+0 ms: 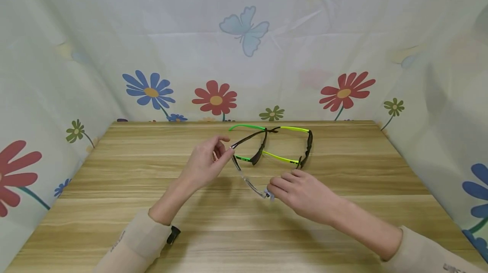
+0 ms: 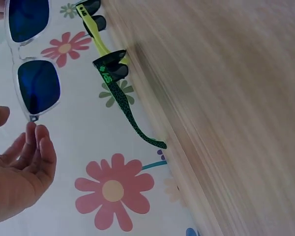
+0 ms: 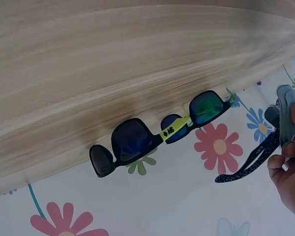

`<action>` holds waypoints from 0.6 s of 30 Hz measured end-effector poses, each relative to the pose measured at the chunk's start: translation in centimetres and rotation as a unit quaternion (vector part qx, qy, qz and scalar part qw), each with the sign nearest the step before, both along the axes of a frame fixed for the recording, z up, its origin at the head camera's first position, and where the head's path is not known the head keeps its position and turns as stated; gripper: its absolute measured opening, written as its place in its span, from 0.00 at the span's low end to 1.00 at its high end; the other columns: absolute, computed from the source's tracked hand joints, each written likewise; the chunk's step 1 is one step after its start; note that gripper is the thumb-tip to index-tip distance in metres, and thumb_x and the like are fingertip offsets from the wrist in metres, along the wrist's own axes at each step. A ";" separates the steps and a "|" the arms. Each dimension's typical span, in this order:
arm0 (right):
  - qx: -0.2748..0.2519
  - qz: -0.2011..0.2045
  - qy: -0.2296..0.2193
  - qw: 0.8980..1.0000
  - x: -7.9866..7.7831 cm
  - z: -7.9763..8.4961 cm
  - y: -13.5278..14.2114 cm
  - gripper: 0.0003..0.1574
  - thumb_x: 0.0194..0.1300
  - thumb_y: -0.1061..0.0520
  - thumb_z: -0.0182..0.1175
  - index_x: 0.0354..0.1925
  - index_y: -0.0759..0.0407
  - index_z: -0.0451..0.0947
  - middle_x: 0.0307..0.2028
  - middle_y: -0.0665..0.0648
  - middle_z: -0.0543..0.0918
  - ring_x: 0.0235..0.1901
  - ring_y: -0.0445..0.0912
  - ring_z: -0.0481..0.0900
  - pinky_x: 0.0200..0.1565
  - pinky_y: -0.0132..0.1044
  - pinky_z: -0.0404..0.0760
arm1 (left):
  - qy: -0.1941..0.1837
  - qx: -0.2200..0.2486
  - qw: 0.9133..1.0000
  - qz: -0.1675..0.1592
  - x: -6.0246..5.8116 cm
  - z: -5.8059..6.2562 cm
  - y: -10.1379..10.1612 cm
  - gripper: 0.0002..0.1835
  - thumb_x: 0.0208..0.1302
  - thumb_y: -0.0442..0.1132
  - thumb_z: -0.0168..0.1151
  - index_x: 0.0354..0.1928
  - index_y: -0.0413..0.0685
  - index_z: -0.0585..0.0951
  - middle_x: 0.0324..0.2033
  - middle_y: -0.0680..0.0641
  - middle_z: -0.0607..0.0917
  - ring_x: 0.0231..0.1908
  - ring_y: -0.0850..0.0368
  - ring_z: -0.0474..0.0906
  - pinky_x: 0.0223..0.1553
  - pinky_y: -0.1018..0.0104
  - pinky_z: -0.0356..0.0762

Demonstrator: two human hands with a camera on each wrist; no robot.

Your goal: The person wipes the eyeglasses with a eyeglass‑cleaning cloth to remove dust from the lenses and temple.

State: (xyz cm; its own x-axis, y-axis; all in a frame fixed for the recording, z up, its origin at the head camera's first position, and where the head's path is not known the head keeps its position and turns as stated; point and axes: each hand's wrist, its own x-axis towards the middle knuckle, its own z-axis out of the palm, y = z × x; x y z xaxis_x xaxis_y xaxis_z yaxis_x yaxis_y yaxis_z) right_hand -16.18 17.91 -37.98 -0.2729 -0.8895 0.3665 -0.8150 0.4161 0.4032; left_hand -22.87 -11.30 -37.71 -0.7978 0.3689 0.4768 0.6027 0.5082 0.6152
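A pair of clear-framed sunglasses (image 1: 249, 184) with dark blue lenses (image 2: 39, 88) is held above the table, its dark speckled temples (image 3: 250, 164) unfolded and pointing away. My right hand (image 1: 301, 194) pinches one end of the frame, the thumb and fingers closed on it in the right wrist view. At the other end my left hand (image 1: 206, 161) touches the hinge corner, with thumb and fingers spread apart in the left wrist view. Beyond the hands stand black sunglasses with green temples (image 1: 259, 154) and, to their right, black sunglasses with yellow temples (image 1: 308, 144).
The wooden table (image 1: 126, 171) ends at a back edge against a flower-printed curtain (image 1: 282, 70). The same printed cloth hangs along the left and right sides. Both resting pairs lie near the back edge with their temples spread.
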 end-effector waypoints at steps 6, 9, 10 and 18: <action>-0.034 -0.006 -0.042 0.999 -0.1 -0.2 0.0 0.25 0.85 0.55 0.38 0.48 0.62 0.82 0.44 0.52 0.83 0.42 0.46 0.83 0.42 0.42 0.84 | 0.013 -0.026 0.999 -0.029 0.2 0.2 0.2 0.11 0.73 0.38 0.65 0.52 0.43 0.81 0.26 0.55 0.77 0.26 0.59 0.72 0.27 0.66 0.73; -0.039 -0.008 -0.058 0.998 -0.1 -0.2 0.0 0.09 0.73 0.58 0.61 0.48 0.61 0.82 0.43 0.52 0.83 0.41 0.46 0.83 0.41 0.41 0.84 | 0.011 -0.049 0.997 -0.057 0.4 0.2 0.3 0.08 0.73 0.36 0.65 0.50 0.45 0.82 0.25 0.57 0.76 0.26 0.60 0.71 0.27 0.67 0.73; -0.040 -0.009 -0.062 0.997 -0.1 -0.2 0.0 0.12 0.67 0.59 0.68 0.48 0.61 0.82 0.43 0.51 0.83 0.40 0.46 0.83 0.41 0.41 0.84 | 0.010 -0.057 0.996 -0.067 0.4 0.2 0.3 0.08 0.72 0.36 0.65 0.50 0.45 0.83 0.25 0.57 0.76 0.26 0.61 0.71 0.26 0.67 0.72; -0.051 -0.010 -0.078 0.996 0.0 -0.3 -0.1 0.18 0.59 0.58 0.76 0.46 0.59 0.83 0.41 0.50 0.82 0.38 0.44 0.83 0.38 0.39 0.84 | 0.017 -0.141 0.977 -0.162 0.8 0.1 0.7 0.09 0.71 0.34 0.66 0.51 0.48 0.83 0.24 0.60 0.74 0.24 0.65 0.68 0.26 0.70 0.71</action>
State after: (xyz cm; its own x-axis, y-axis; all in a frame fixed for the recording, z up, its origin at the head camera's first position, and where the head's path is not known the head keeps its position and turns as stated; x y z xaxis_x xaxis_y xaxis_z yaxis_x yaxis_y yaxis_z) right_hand -16.19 17.86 -38.27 -0.3510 -0.8434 0.4068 -0.8558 0.4653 0.2262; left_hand -22.07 -10.59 -37.61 -0.6030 0.7198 0.3439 0.7775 0.4339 0.4552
